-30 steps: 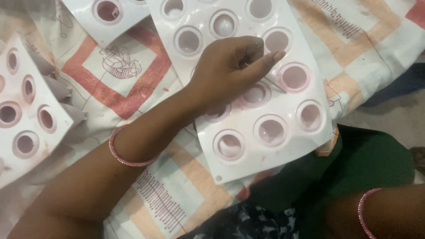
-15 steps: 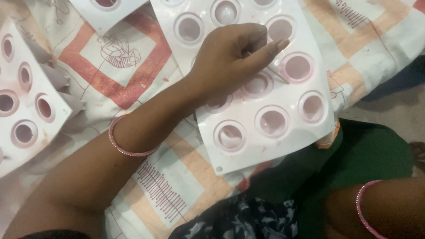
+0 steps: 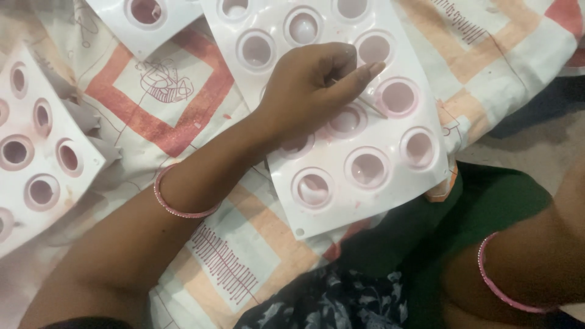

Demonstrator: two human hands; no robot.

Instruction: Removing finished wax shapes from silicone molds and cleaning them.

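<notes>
My left hand [image 3: 308, 85] lies on a white plastic mould tray [image 3: 341, 204] that has several round pink-tinted cavities. Thumb and forefinger pinch a thin stick [image 3: 372, 106]. The stick's tip rests on the tray at the edge of one cavity [image 3: 397, 96], with the forefinger stretched along it. A pink bangle [image 3: 177, 204] sits on that wrist. Only my right forearm with its own pink bangle [image 3: 506, 286] shows at the lower right, over my lap. The right hand [image 3: 457, 289] is in shadow, and its fingers cannot be made out.
A second white cavity tray [image 3: 18, 228] lies at the left and a third [image 3: 113, 21] at the top. All rest on a patchwork cloth [image 3: 164, 116] of white, red and orange squares. Green fabric [image 3: 493, 201] covers my lap, and bare floor [image 3: 536, 146] lies to the right.
My right forearm has risen further into view at the lower right. My left hand keeps its pinch on the stick at the same cavity. The view has shifted slightly.
</notes>
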